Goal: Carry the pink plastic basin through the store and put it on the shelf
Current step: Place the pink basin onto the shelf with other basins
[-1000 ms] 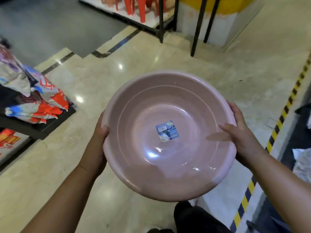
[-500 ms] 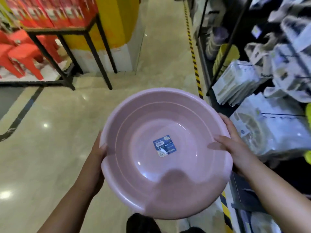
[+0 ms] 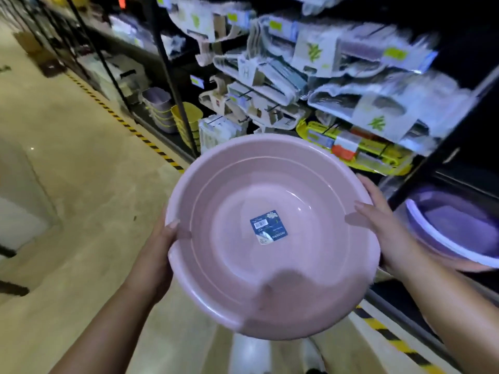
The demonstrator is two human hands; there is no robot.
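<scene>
I hold the round pink plastic basin in front of me at waist height, its open side up and a blue label stuck in its bottom. My left hand grips the left rim, thumb over the edge. My right hand grips the right rim, thumb inside the bowl. The dark shelf unit stands close on the right, just past the basin's far rim.
A purple basin sits on a low shelf beside my right hand. Packaged goods hang above it, and yellow and lilac baskets are stacked further down the aisle. Yellow-black floor tape runs along the shelf foot. Beige tiled floor lies to the left.
The view has swung right, from the open floor and red chairs to the shelf aisle. The basin stays in both hands, now close to the shelves.
</scene>
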